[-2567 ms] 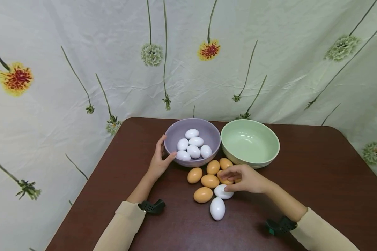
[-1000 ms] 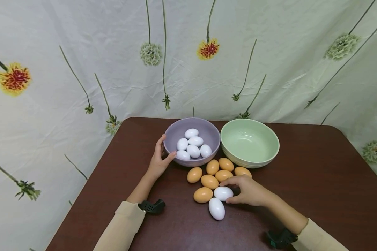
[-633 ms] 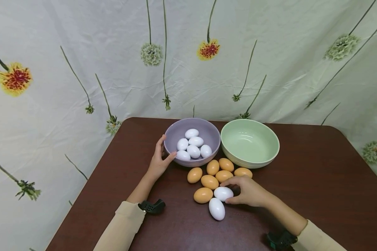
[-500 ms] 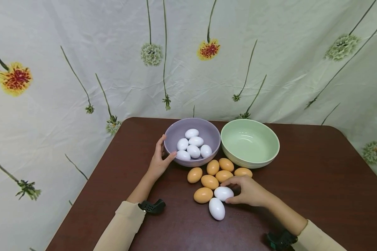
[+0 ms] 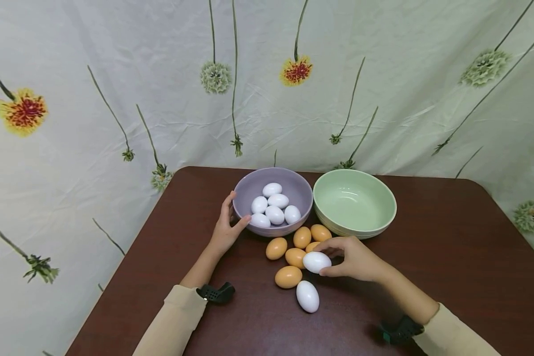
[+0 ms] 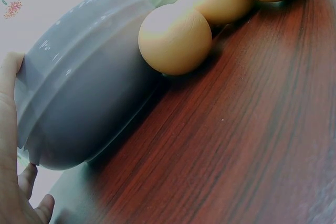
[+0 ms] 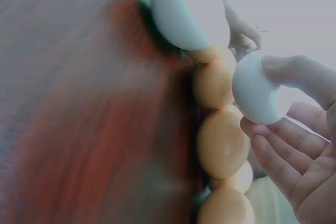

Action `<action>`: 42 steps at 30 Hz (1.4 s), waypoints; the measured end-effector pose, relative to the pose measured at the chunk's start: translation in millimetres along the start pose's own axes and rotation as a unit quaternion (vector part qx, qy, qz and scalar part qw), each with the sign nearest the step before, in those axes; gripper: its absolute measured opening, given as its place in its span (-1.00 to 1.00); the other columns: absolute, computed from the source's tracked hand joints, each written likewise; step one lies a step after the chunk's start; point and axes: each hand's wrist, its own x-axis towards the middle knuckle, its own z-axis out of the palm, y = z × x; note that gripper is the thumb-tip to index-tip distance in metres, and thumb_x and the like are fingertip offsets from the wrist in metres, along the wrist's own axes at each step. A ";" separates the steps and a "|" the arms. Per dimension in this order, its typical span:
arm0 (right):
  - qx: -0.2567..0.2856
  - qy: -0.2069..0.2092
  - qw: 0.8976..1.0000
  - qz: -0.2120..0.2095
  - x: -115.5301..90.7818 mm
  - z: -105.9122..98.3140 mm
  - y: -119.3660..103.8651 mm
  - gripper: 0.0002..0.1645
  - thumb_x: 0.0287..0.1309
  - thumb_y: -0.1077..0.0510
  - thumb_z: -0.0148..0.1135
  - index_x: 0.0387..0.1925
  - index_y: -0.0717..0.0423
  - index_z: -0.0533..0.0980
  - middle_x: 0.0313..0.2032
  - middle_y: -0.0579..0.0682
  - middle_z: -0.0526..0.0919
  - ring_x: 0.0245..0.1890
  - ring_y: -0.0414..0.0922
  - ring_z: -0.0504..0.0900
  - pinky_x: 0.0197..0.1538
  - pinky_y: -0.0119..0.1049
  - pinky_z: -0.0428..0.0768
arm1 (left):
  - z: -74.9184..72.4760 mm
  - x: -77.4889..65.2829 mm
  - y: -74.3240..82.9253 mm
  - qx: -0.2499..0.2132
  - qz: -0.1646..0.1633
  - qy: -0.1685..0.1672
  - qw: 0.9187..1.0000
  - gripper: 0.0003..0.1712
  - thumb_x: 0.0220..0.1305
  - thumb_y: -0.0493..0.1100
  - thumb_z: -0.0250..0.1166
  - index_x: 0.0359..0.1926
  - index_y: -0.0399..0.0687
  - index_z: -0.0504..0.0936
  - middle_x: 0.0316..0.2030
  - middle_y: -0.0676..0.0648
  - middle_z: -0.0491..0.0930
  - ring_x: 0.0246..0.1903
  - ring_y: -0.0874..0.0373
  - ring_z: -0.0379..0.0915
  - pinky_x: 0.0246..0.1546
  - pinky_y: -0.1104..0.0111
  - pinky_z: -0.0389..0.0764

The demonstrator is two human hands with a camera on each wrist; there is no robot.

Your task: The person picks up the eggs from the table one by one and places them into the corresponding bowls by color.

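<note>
Egg (image 5: 317, 262), white, pinched between thumb and fingertips of right hand (image 5: 353, 257), above table (image 5: 445, 237) near brown eggs (image 5: 288, 277); purple bowl (image 5: 295, 185) of white eggs (image 5: 274, 214) gripped in widely spread left hand (image 5: 225, 231).

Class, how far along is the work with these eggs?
Looks done: six white eggs lie in the purple bowl, which the left hand holds. In hand: the right hand pinches another white egg. Apparently left: one white egg and several brown eggs on the table.
</note>
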 end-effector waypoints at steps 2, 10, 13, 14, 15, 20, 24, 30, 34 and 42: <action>0.013 0.001 1.000 0.006 2.7 -2.3 -2.2 -0.56 -0.05 0.21 0.53 -0.08 0.23 0.63 -0.15 0.00 0.71 -0.18 -0.17 0.65 -0.07 -0.19 0.62 | 0.2 0.1 0.0 0.001 0.000 0.000 1.000 -0.09 0.30 -0.25 0.23 0.50 -0.28 -0.10 0.51 -0.28 -0.22 0.47 -0.15 -0.23 0.32 -0.18 -0.02; 0.008 0.001 1.000 0.012 14.7 -12.2 -9.3 -0.54 -0.06 0.19 0.54 -0.07 0.21 0.63 -0.19 -0.04 0.70 -0.20 -0.17 0.64 -0.04 -0.08 0.60 | 0.5 0.2 -0.6 -0.001 0.000 -0.001 1.000 -0.09 0.30 -0.26 0.23 0.49 -0.29 -0.11 0.51 -0.26 -0.22 0.47 -0.14 -0.24 0.33 -0.17 -0.03; 0.011 0.003 1.000 0.009 20.3 -15.5 -12.3 -0.55 -0.07 0.19 0.54 -0.08 0.21 0.63 -0.20 -0.03 0.70 -0.20 -0.15 0.65 -0.06 -0.04 0.61 | 0.5 0.0 -0.6 0.001 -0.003 0.000 1.000 -0.09 0.30 -0.26 0.23 0.50 -0.28 -0.11 0.51 -0.24 -0.22 0.47 -0.13 -0.24 0.33 -0.17 -0.03; 0.016 0.002 1.000 0.011 22.2 -16.6 -13.1 -0.54 -0.07 0.19 0.55 -0.08 0.20 0.63 -0.20 -0.02 0.70 -0.21 -0.15 0.66 -0.07 -0.03 0.61 | 0.5 0.0 -0.7 0.001 -0.004 0.000 1.000 -0.09 0.30 -0.25 0.23 0.50 -0.28 -0.11 0.52 -0.23 -0.22 0.47 -0.13 -0.24 0.33 -0.17 -0.03; 0.020 0.002 1.000 0.012 24.1 -17.7 -14.1 -0.54 -0.08 0.19 0.55 -0.08 0.20 0.63 -0.19 -0.02 0.70 -0.22 -0.14 0.67 -0.08 -0.01 0.61 | 0.5 0.0 -0.7 0.002 -0.005 0.000 1.000 -0.09 0.30 -0.25 0.24 0.50 -0.27 -0.11 0.52 -0.23 -0.22 0.47 -0.13 -0.24 0.33 -0.17 -0.03; 0.023 0.001 1.000 0.008 34.3 -21.9 -17.3 -0.54 -0.07 0.19 0.55 -0.06 0.16 0.64 -0.15 -0.03 0.71 -0.19 -0.14 0.67 -0.06 -0.14 0.61 | 0.7 -0.1 -0.4 0.004 -0.008 -0.001 1.000 -0.09 0.30 -0.24 0.24 0.50 -0.27 -0.10 0.52 -0.23 -0.21 0.47 -0.13 -0.23 0.33 -0.18 -0.03; 0.030 0.007 1.000 0.003 42.7 -24.4 -19.2 -0.54 -0.06 0.21 0.54 -0.06 0.18 0.64 -0.14 -0.01 0.71 -0.15 -0.12 0.67 -0.04 -0.24 0.60 | 0.6 -0.3 -0.2 0.004 -0.006 0.000 1.000 -0.09 0.30 -0.25 0.24 0.50 -0.27 -0.10 0.51 -0.25 -0.21 0.47 -0.14 -0.22 0.32 -0.18 -0.02; 0.060 0.018 0.998 0.001 56.6 -25.6 -24.0 -0.56 -0.07 0.28 0.52 -0.07 0.23 0.64 -0.17 0.03 0.71 -0.15 -0.08 0.66 -0.04 -0.22 0.60 | -0.3 -0.1 -0.5 0.003 -0.003 0.002 1.000 -0.09 0.30 -0.26 0.24 0.49 -0.28 -0.10 0.51 -0.29 -0.21 0.47 -0.15 -0.21 0.32 -0.18 -0.01; 0.060 0.028 0.998 0.015 65.6 -25.4 -26.9 -0.55 -0.07 0.27 0.52 -0.07 0.26 0.62 -0.17 0.06 0.70 -0.14 -0.07 0.67 -0.03 -0.17 0.60 | -0.4 0.0 -0.6 0.007 -0.006 0.001 1.000 -0.09 0.31 -0.25 0.24 0.50 -0.26 -0.10 0.51 -0.24 -0.20 0.47 -0.13 -0.21 0.33 -0.16 0.00; 0.048 0.059 0.997 0.034 84.9 -18.5 -23.3 -0.51 -0.05 0.23 0.53 -0.02 0.26 0.62 -0.16 0.08 0.70 -0.14 -0.04 0.67 -0.02 -0.06 0.59 | 0.0 -0.6 -1.0 0.001 0.004 0.001 1.000 -0.11 0.32 -0.28 0.24 0.49 -0.27 -0.08 0.51 -0.24 -0.21 0.47 -0.13 -0.22 0.32 -0.18 -0.02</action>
